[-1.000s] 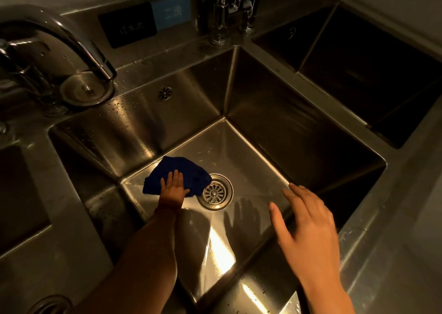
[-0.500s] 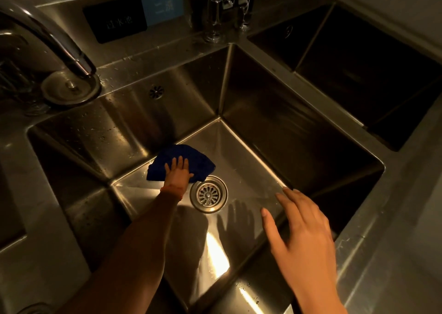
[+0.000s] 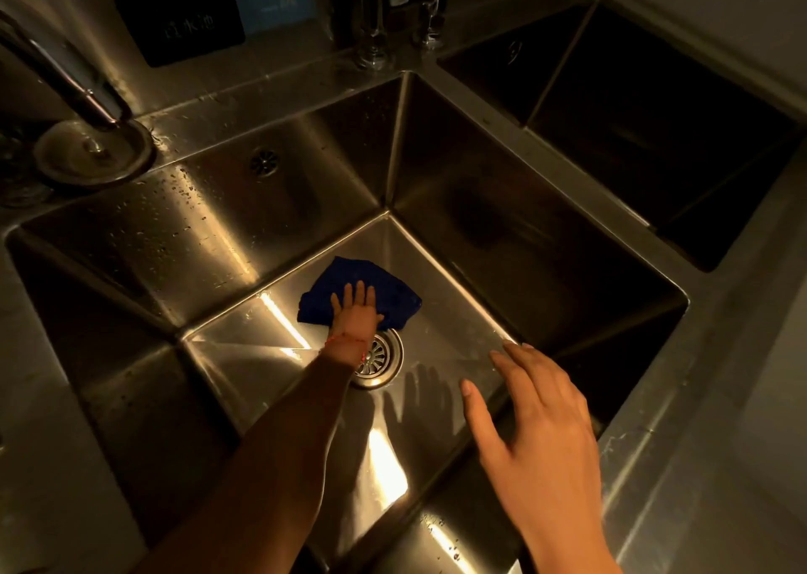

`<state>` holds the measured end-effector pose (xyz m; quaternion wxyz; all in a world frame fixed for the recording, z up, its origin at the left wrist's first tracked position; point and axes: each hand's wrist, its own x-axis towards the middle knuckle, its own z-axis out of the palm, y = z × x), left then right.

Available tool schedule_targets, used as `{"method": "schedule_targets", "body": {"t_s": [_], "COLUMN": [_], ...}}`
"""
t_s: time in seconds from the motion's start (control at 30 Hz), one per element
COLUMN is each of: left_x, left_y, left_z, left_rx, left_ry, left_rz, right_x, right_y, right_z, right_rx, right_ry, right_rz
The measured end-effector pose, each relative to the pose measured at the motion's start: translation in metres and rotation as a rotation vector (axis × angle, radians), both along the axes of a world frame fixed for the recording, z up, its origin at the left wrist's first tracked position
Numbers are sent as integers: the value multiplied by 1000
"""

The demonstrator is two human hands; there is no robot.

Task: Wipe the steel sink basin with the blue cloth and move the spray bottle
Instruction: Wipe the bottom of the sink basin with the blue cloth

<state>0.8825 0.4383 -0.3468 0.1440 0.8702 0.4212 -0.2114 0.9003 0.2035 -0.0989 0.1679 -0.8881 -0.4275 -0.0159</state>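
Observation:
A deep steel sink basin (image 3: 502, 206) fills the middle of the head view. On its floor lies the blue cloth (image 3: 393, 298), just behind the round drain (image 3: 380, 359). My left hand (image 3: 356, 311) reaches down into the basin and presses flat on the cloth, fingers spread, with my forearm crossing over the drain's left side. My right hand (image 3: 537, 420) hovers above the basin's near right part, fingers apart and holding nothing; its shadow falls on the basin floor. No spray bottle is in view.
A curved faucet (image 3: 65, 75) and its round base (image 3: 94, 152) stand at the back left. Small taps (image 3: 375, 18) rise behind the basin. A second dark basin (image 3: 655, 136) lies to the right, another at the far left. Water drops speckle the rim.
My left hand has slid the blue cloth away from me, from the left of the drain to behind it. My right hand has stayed hovering over the basin's right side.

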Motion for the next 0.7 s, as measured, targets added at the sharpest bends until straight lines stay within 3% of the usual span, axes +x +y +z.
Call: {"method": "schedule_targets", "body": {"t_s": [0.27,0.7], "left_x": [-16,-14], "left_y": [6,6], "left_z": [-3,-10], "left_rx": [55,45], "left_ry": [-25,-93], "left_rz": [-132,-7], "right_x": [-1,-1], "right_y": [0,-1], "right_z": [-1,-1], "right_rx": [26,44], "right_ry": [7,54], "right_rz": [-16,-18]}}
